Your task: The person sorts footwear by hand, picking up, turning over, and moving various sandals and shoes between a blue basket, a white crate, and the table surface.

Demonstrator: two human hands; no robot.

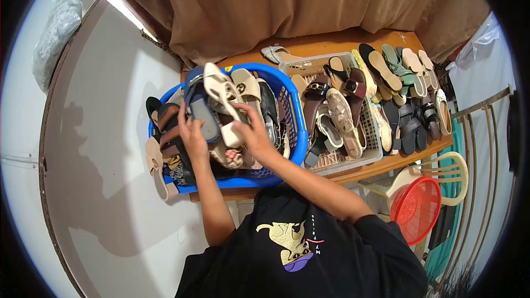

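Observation:
Over the blue basket (301, 127), which is heaped with sandals, my left hand (194, 135) is closed on a dark blue sandal (203, 107). My right hand (255, 134) grips a cream heeled sandal (221, 85) near its block heel, just right of the blue one. The two sandals are side by side. Beneath and around them in the basket lie a beige slide with a metal ornament (247, 85), a black quilted shoe (269, 105) and brown strapped sandals (168, 124). A tan sandal (157, 165) hangs over the basket's left rim.
A clear plastic crate (353, 166) of sandals stands right of the basket on the wooden table (353, 41). Rows of sandals (411, 127) fill the table's right end. A red basket (417, 209) sits on a cream chair (455, 174). A white wall (94, 132) is at left.

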